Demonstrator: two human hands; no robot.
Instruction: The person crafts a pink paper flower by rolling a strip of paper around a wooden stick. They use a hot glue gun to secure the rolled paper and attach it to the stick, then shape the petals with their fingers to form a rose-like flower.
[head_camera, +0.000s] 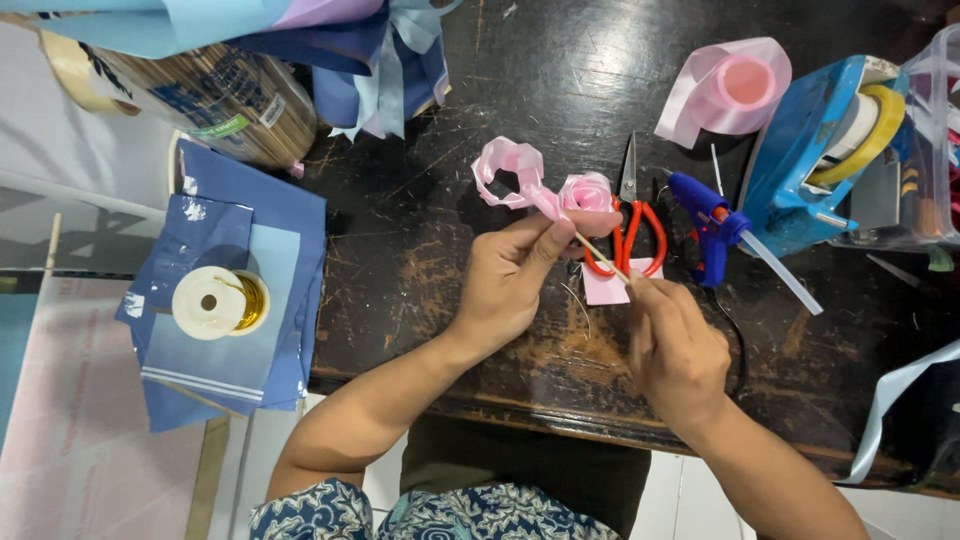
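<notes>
A small pink ribbon rose (586, 191) sits on the tip of a thin wooden stick (603, 259). My left hand (510, 280) pinches the rose's base, where a loose curl of pink ribbon (508, 171) trails off to the left. My right hand (676, 352) grips the stick's lower end, fingers closed around it. Both hands hover over a dark, worn wooden table (420, 250).
Red-handled scissors (636, 218) and a pink paper scrap (604, 288) lie under the stick. A blue glue gun (712, 228), a pink ribbon roll (728, 90) and a blue tape dispenser (820, 150) stand to the right. Blue paper sheets (230, 290) with a gold-thread spool (213, 302) lie left.
</notes>
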